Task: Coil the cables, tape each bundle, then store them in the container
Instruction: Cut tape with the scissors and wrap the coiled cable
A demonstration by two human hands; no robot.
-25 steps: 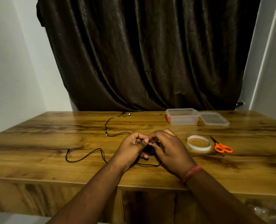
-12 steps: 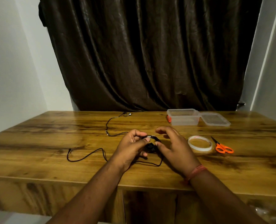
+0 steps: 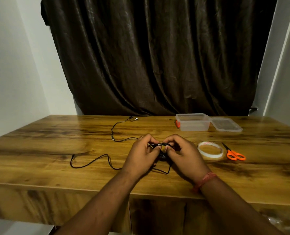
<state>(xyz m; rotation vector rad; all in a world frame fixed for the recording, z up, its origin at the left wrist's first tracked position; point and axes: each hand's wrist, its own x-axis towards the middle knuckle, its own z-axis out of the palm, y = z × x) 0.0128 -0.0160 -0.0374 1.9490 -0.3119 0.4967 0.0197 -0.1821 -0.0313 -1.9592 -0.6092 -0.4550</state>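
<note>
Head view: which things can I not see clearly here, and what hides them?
- Coiled part of the black cable, head view: mostly covered by the left hand and right hand, so the loop count is unclear.
- Red item beside the clear container: the container wall hides most of it.
- Print on the tape roll: too small to read.
- Earbud tips: too small.

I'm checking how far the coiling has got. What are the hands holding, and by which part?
Both the left hand and right hand pinch the black cable at its coiled end; the rest trails loose on the table.
</note>
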